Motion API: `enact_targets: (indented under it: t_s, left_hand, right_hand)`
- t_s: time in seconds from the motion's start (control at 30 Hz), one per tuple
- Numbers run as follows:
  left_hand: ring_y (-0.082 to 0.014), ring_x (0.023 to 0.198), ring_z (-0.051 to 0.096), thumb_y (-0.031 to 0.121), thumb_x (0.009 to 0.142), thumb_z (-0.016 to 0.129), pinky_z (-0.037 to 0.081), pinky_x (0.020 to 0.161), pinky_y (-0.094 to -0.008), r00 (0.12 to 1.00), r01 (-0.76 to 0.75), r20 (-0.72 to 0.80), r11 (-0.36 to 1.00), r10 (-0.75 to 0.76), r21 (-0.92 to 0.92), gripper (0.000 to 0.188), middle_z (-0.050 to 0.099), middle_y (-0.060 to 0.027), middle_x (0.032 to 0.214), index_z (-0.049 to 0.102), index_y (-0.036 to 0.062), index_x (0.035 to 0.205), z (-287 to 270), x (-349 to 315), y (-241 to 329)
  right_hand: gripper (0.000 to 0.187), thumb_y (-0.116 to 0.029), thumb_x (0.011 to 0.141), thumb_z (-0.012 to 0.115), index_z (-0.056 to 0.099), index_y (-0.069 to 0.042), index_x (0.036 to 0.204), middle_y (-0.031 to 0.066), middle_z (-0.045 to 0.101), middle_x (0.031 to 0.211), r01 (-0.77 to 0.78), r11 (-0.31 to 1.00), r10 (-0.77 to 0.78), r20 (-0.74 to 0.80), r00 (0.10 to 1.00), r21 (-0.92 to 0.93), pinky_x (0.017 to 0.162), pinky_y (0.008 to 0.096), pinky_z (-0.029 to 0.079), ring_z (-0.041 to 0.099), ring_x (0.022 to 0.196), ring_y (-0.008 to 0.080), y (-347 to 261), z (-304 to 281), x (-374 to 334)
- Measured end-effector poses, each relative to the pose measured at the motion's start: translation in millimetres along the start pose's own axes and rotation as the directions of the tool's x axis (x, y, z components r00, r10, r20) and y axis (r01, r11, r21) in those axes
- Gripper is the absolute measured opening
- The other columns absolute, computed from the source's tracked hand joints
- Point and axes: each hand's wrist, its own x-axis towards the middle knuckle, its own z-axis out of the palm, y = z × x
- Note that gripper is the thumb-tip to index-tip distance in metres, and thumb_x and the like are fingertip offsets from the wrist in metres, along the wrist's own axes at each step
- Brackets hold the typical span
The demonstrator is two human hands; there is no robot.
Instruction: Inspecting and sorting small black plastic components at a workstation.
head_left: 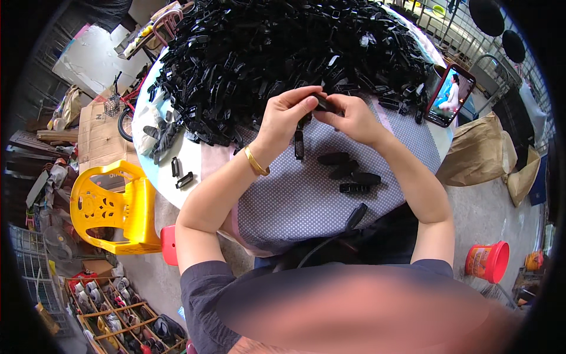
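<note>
My left hand (287,117) and my right hand (355,120) meet at the near edge of a big heap of black plastic parts (265,53). Between their fingertips they pinch one small dark plastic piece (325,104), both thumbs against it; its exact kind is hard to make out. Just below hangs or lies a narrow black clip-like part (299,146). On the dotted grey cloth (283,200) nearer to me lie several black oval pieces (345,170), and a ribbed black piece (354,188) among them. A gold bangle circles my left wrist.
At the round table's left lie a dark glove (164,137) and two loose black clips (184,180). A phone (450,95) stands upright at the right edge. Around the table are a yellow chair (121,206), a red bucket (488,262) and a shoe rack (121,312).
</note>
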Motion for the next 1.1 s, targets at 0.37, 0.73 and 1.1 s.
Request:
enact_targets:
  t_s: [0.37, 0.73, 1.1]
  left_hand:
    - [-0.0132, 0.083, 0.063, 0.004, 0.084, 0.061, 0.051, 0.077, -0.0234, 0.997, -0.036, 0.073, 0.973, 0.020, 0.229, 0.021, 0.067, -0.0094, 0.092, 0.064, -0.0017, 0.104, 3.5, 0.0, 22.3]
    - [-0.0240, 0.082, 0.058, 0.015, 0.067, 0.076, 0.048, 0.072, -0.0319, 0.765, -0.585, 0.608, 0.626, 0.214, 0.516, 0.033, 0.064, -0.0087, 0.083, 0.065, 0.0037, 0.096, 43.9, -38.0, 14.7]
    - [-0.0168, 0.079, 0.064, 0.019, 0.089, 0.058, 0.054, 0.072, -0.0268, 0.944, 0.317, -0.110, 0.947, -0.311, 0.049, 0.032, 0.064, -0.0121, 0.093, 0.057, -0.0058, 0.108, -9.8, -13.7, 30.8]
  right_hand:
    - [0.037, -0.025, 0.069, 0.075, 0.064, -0.003, 0.096, 0.0105, 0.063, 0.082, 0.124, 0.941, -0.053, 0.226, 0.973, -0.315, 0.065, 0.0284, 0.048, 0.061, 0.072, 0.0197, -15.6, -29.6, 2.4]
    - [0.028, -0.012, 0.064, 0.068, 0.058, 0.004, 0.085, 0.0091, 0.059, 0.068, 0.042, 0.874, 0.153, 0.356, 0.922, -0.484, 0.060, 0.0282, 0.048, 0.057, 0.061, 0.0163, 14.9, -54.5, 7.1]
    - [0.014, 0.000, 0.077, 0.062, 0.061, -0.002, 0.091, 0.0076, 0.062, 0.084, 0.310, 0.950, -0.312, -0.094, 0.946, -0.033, 0.063, 0.0253, 0.049, 0.060, 0.070, 0.0143, -6.7, 25.6, 7.1]
